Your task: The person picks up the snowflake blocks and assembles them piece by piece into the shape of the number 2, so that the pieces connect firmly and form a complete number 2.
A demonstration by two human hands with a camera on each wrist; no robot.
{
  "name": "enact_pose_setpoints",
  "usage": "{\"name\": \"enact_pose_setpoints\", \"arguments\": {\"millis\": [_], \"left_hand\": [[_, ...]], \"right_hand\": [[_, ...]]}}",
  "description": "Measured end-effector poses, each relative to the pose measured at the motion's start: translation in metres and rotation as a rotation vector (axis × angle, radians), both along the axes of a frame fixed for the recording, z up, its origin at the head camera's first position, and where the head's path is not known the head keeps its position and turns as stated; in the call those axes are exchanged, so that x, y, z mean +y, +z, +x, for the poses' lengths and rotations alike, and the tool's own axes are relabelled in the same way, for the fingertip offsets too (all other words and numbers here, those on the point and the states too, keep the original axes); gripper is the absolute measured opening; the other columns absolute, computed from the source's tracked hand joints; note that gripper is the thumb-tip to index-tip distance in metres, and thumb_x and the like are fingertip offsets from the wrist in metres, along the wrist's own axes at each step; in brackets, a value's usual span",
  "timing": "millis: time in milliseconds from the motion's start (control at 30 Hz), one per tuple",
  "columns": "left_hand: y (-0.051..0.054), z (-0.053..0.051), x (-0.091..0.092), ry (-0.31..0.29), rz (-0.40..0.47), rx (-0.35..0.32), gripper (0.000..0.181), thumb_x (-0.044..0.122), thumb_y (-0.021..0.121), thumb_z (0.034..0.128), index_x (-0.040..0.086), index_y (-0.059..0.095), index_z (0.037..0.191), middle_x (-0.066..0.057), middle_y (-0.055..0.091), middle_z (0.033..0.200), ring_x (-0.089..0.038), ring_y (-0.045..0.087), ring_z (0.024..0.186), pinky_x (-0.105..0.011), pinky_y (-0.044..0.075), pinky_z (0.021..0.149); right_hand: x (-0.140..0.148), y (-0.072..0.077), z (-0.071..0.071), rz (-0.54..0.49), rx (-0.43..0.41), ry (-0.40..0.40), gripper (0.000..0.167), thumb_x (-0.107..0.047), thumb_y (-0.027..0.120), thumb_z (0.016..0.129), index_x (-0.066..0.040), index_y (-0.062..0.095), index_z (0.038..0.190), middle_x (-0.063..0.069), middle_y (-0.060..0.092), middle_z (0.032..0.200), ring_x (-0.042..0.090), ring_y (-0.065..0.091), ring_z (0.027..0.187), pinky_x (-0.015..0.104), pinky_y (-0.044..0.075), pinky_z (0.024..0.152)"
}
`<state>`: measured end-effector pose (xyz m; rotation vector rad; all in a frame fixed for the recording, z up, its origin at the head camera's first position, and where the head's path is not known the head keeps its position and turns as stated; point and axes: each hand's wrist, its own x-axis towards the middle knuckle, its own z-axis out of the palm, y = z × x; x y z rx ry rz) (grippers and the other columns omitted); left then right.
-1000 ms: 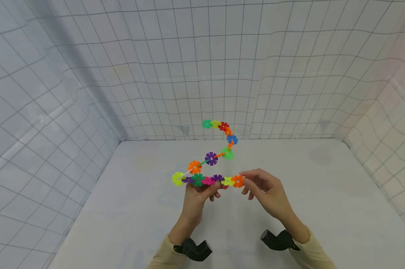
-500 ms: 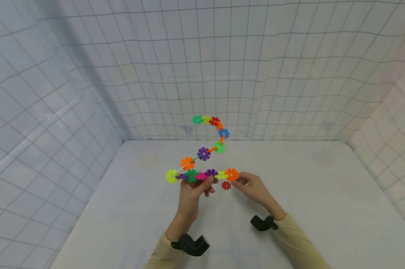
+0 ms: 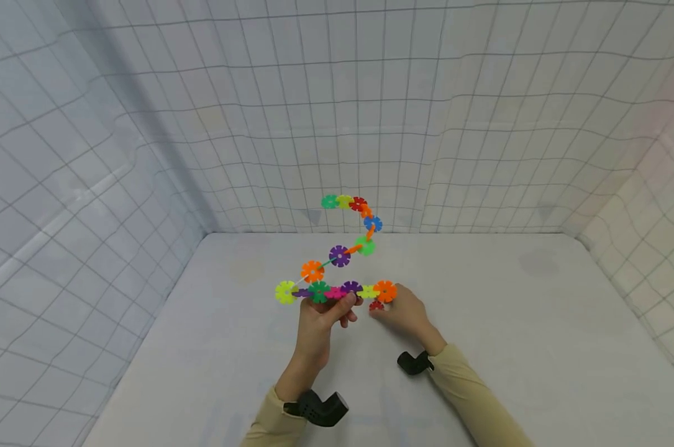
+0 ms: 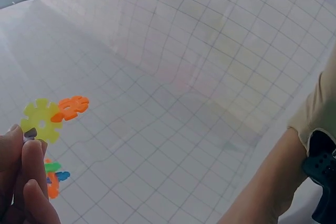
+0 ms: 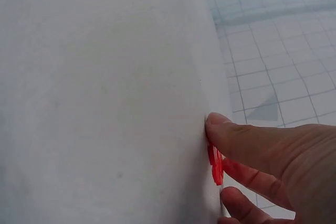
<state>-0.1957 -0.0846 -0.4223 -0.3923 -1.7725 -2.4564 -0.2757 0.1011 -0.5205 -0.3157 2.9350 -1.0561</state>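
In the head view a chain of colourful slotted plastic discs (image 3: 339,256) curves back from a front row to a green end piece. My left hand (image 3: 315,329) pinches this chain at a purple disc in the front row, raised above the table. A yellow disc (image 4: 47,116) and an orange disc (image 4: 73,107) at its end show in the left wrist view. Below that end, my right hand (image 3: 406,313) is down at a loose red slotted disc (image 3: 376,305) on the table. In the right wrist view the thumb and fingers pinch the red disc (image 5: 217,174), partly hiding it.
The white table (image 3: 247,360) extends around both hands. White walls with a dark grid (image 3: 337,112) rise behind and at the sides. A black wrist camera (image 3: 317,408) sits on the left forearm, another (image 3: 414,362) on the right.
My right hand has left the orange end disc and moved down and left to the red disc, taking hold of it. The left hand and chain shifted slightly left, then stayed still.
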Motion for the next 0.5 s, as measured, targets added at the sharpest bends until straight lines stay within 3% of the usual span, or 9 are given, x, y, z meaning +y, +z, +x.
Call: {"name": "enact_pose_setpoints", "arguments": {"millis": [200, 300, 500], "left_hand": [[0.0, 0.0, 0.0, -0.005, -0.009, 0.007, 0.022, 0.005, 0.063, 0.0899, -0.016, 0.06, 0.097, -0.007, 0.071, 0.08, -0.017, 0.06, 0.056, -0.022, 0.044, 0.052], [0.0, 0.0, 0.0, -0.003, -0.013, 0.013, 0.022, 0.004, 0.063, 0.0897, -0.016, 0.06, 0.097, -0.007, 0.07, 0.079, -0.017, 0.06, 0.056, -0.022, 0.044, 0.052], [0.001, 0.0, 0.0, 0.007, -0.013, 0.013, 0.016, 0.005, 0.064, 0.0894, -0.01, 0.064, 0.094, -0.009, 0.07, 0.08, -0.015, 0.06, 0.056, -0.023, 0.046, 0.052]], "right_hand": [[0.003, 0.001, 0.006, -0.007, 0.012, 0.042, 0.037, -0.026, 0.084, 0.071, -0.01, 0.063, 0.097, -0.002, 0.055, 0.08, 0.015, 0.05, 0.073, 0.033, 0.044, 0.064], [0.007, 0.005, 0.01, -0.02, -0.022, 0.062, 0.033, -0.024, 0.085, 0.069, -0.011, 0.062, 0.089, -0.003, 0.055, 0.079, 0.015, 0.049, 0.071, 0.032, 0.043, 0.064], [0.017, 0.01, 0.02, -0.009, -0.067, 0.093, 0.028, -0.02, 0.084, 0.072, -0.013, 0.061, 0.086, -0.005, 0.054, 0.075, 0.014, 0.047, 0.067, 0.03, 0.04, 0.06]]}}
